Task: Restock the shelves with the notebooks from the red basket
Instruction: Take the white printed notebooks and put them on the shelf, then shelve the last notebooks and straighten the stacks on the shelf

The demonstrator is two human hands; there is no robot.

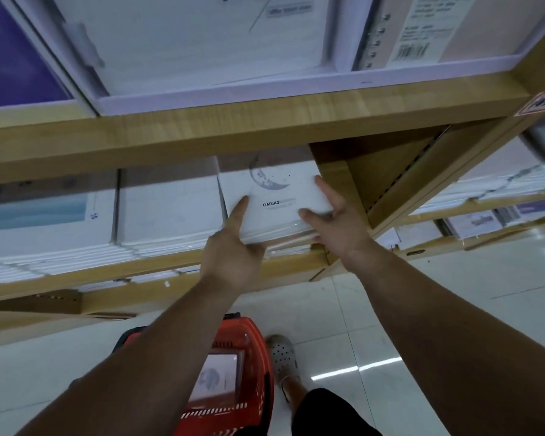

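From the head camera, two bare hands meet on one white notebook (pixel 277 199) printed with a grey moon and the word DARING, lying on top of a stack at the right end of a wooden shelf (pixel 158 272). The left hand (pixel 233 247) presses its fingers flat along the notebook's left edge; the right hand (pixel 334 215) clasps the right front corner, thumb on the cover. Left of this notebook on the same shelf lie two more white stacks (pixel 167 209). Just right of it stands the shelf's wooden side panel (pixel 353 187). Below the shelf, on the tiled floor, sits one red basket (pixel 249 366) with at least one moon-printed notebook (pixel 217 379) inside, partly hidden by the left forearm. One grey perforated shoe (pixel 283 357) stands beside the basket.
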